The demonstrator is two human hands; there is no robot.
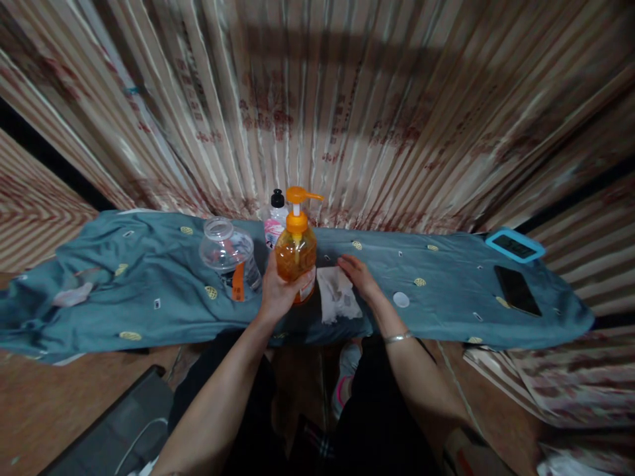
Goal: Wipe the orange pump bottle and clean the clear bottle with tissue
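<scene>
My left hand [278, 289] is wrapped round the lower part of a pump bottle [296, 251] of amber liquid with an orange pump top. The bottle stands upright near the middle of the cloth. My right hand [358, 276] rests with its fingers stretched at the top right edge of a white tissue [338, 296], which lies flat beside the bottle. Whether the fingertips press on the tissue or the cloth is hard to tell. Behind the pump bottle is a bottle with a black cap [278, 199], partly hidden.
A clear plastic jar [218, 248] stands left of the pump bottle. On the right lie a white round disc [401, 299], a dark phone [517, 291] and a blue-framed digital clock [516, 246]. Teal patterned cloth [436, 277] covers the narrow surface, with a pleated curtain [317, 99] behind.
</scene>
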